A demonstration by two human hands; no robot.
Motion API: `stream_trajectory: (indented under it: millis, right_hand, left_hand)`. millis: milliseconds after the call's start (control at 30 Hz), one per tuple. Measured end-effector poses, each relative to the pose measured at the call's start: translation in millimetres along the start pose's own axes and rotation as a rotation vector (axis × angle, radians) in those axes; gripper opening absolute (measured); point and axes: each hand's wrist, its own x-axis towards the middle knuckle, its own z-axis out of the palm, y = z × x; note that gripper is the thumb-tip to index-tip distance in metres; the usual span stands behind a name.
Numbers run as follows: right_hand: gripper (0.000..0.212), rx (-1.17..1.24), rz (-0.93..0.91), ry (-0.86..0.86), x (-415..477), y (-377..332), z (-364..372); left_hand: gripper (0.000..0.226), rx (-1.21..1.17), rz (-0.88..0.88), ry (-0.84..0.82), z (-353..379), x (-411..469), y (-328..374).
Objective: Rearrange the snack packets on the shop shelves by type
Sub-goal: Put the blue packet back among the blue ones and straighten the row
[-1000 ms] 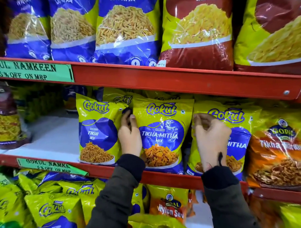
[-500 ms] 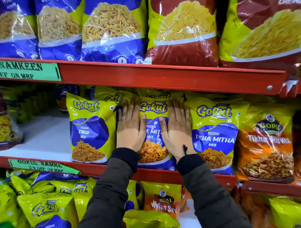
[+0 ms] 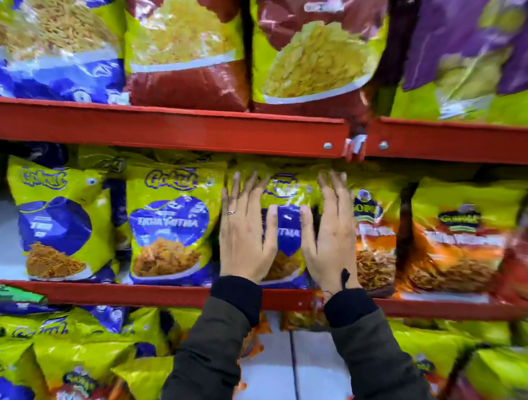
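Note:
On the middle red shelf [image 3: 151,294] stand yellow-and-blue Gokul packets: a Tikhi Sev packet [image 3: 61,219], a Tikha Mitha packet [image 3: 169,223], and a second Tikha Mitha packet [image 3: 287,227]. My left hand [image 3: 245,229] and my right hand [image 3: 330,235] lie flat on the front of that second packet, fingers spread and pointing up, one on each side. Neither hand grips it. Orange packets [image 3: 455,248] stand just right of my right hand. The view is blurred.
The upper shelf [image 3: 169,127] carries large blue, maroon and purple bags. Below, the lower shelf holds a jumble of yellow packets [image 3: 72,351] and a bare white strip [image 3: 292,374]. A bare white patch of the middle shelf shows at far left.
Both hands moved right from the middle Tikha Mitha packet to the one beside the orange packets, staying flat. The camera panned right and slightly closer.

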Motion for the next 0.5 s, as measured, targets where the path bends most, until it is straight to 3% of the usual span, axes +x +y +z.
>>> stream_trajectory:
  millis: [300,400,500]
  right_hand:
    - [0.049,-0.052,0.140,0.001,-6.1,130.0,-101.6]
    - [0.049,0.007,0.212,0.108,-6.8,173.3,-133.4]
    - [0.052,0.174,0.457,0.210,-3.0,208.5,-165.0]
  left_hand:
    - [0.042,-0.311,0.021,-0.093,100.4,-14.2,127.3]
    - [0.042,-0.421,-0.075,-0.120,137.9,-15.1,165.3]
    - [0.045,-0.530,-0.306,-0.167,172.7,-6.4,195.1]
